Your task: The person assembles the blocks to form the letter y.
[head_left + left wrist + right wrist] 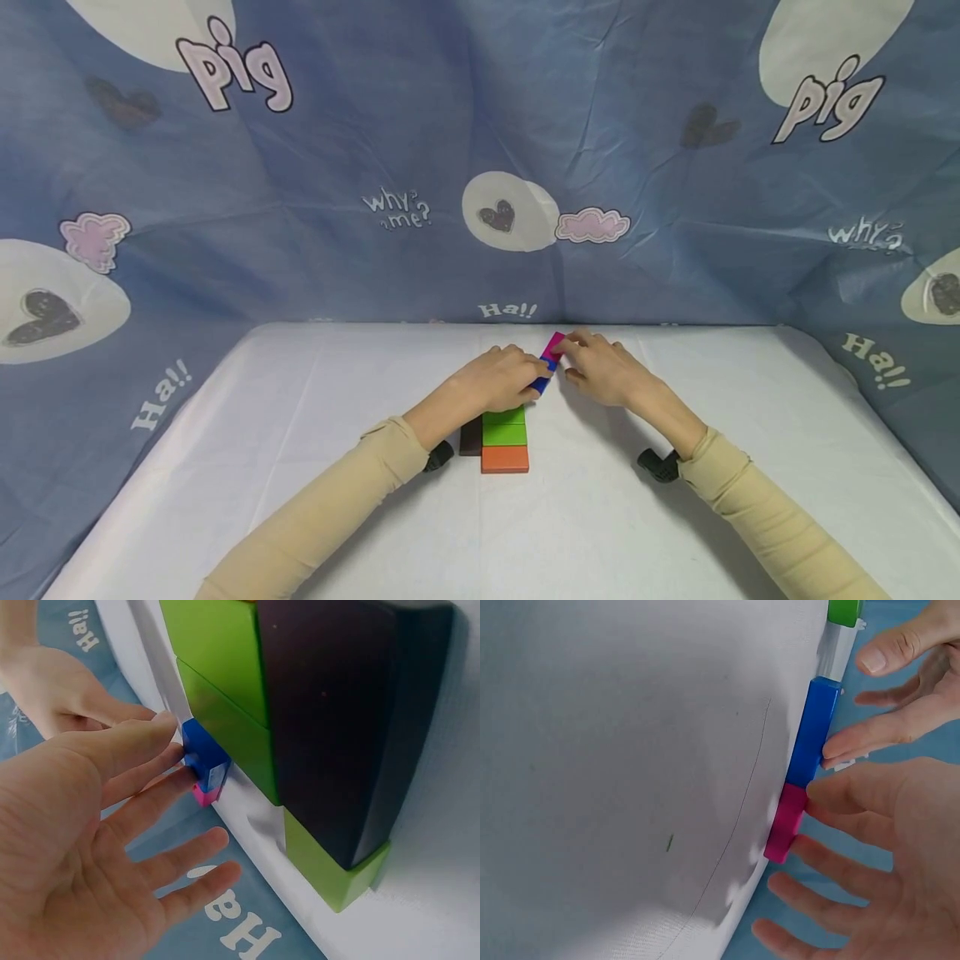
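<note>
A blue block point(542, 384) and a pink block point(554, 343) lie end to end in a slanting line near the table's far side. My left hand point(501, 379) reaches in from the left, a fingertip at the blue block's edge. In the right wrist view its thumb point(874, 658) stands apart from that block. From the right, my right hand point(603, 372) touches the pink block with its fingertips, its other fingers spread in the right wrist view. Below my left hand are green blocks point(504, 434), an orange block point(505, 459) and a dark block point(470, 437), partly covered by it.
The blocks stand on a white-covered table point(337, 500). A blue printed cloth point(420, 100) hangs behind it and along both sides. Black wrist devices point(658, 465) hang under both forearms. In the left wrist view a pale green block point(330, 866) shows past the dark one.
</note>
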Demonstrator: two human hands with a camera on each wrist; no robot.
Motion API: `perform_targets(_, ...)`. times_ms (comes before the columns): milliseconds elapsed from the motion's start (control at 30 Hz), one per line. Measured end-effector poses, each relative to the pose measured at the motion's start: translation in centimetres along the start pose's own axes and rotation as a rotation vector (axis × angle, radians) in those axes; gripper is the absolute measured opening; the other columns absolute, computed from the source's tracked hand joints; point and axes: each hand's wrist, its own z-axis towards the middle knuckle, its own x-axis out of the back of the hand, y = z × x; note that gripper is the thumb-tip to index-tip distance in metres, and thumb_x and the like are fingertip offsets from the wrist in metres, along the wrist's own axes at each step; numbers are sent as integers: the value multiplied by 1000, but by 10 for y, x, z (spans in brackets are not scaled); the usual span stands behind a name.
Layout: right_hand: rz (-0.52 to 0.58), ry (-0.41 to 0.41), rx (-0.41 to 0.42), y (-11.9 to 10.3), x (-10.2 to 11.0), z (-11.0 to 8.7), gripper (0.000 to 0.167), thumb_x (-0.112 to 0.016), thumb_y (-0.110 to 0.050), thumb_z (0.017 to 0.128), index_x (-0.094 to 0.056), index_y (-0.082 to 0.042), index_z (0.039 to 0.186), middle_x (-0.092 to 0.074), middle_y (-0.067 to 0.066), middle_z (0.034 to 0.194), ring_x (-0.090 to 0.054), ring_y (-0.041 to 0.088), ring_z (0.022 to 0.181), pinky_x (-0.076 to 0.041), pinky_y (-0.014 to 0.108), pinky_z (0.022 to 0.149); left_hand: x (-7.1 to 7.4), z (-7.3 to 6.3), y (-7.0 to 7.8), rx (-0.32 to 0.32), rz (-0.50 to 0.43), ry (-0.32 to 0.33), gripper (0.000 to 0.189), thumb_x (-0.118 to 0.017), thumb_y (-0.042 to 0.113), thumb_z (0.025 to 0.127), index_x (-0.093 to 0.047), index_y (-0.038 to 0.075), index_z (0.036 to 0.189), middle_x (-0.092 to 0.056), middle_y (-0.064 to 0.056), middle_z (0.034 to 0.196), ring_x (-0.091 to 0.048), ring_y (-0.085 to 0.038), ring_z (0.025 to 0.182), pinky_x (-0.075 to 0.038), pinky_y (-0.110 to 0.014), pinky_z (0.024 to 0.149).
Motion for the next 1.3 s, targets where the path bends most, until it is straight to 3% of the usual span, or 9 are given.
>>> perform_targets(200,13,22,16,4,0,-1,37,-68,-15,104,-67,-14,141,-62,19,150,-64,46,135,-50,77,105,-1,-6,-1,19,21,-14,48,-64,35,110,-60,22,155,-60,0,160,-63,-29,141,-53,-52,115)
perform_targets(333,43,67,50,8,1,-1,33,-68,-14,104,-70,-11,137,-66,17,144,-66,42,132,-54,70,106,1,-14,-5,28,14,-4,47,-62,34,111,-59,21,156,-56,-2,164,-58,-31,147,-49,-55,121)
perform_targets(500,101,121,166,9,1,3,24,-69,-8,102,-75,-5,126,-71,17,131,-71,37,121,-58,56,106,3,-23,-16,39,0,24,44,-61,31,111,-61,22,154,-57,-3,164,-57,-32,148,-48,-57,121)
perform_targets(700,141,87,272,7,1,5,22,-71,-7,100,-77,-6,121,-75,11,124,-71,30,119,-57,51,108,3,-40,-29,47,-51,59,39,-66,25,109,-67,20,148,-62,-7,158,-60,-33,145,-51,-59,118)
perform_targets(1000,120,10,238,7,-2,2,28,-75,-18,100,-76,-10,128,-72,12,133,-66,34,129,-54,55,112,-7,-64,-47,11,-73,120,35,-70,14,105,-72,17,140,-76,-7,137,-75,-28,119,-62,-47,97)
perform_targets(1133,121,-9,225,6,-1,2,30,-76,-20,100,-76,-11,129,-71,11,134,-66,34,129,-54,55,112,-10,-73,-50,21,-67,107,34,-73,16,104,-73,18,138,-78,-7,130,-76,-28,113,-62,-46,95)
perform_targets(1300,124,-4,224,4,-1,2,31,-77,-21,99,-76,-13,129,-71,11,135,-68,33,127,-55,54,111,-14,-81,-52,22,-57,130,31,-76,18,102,-75,19,133,-75,-8,118,-73,-24,96,-62,-36,81)
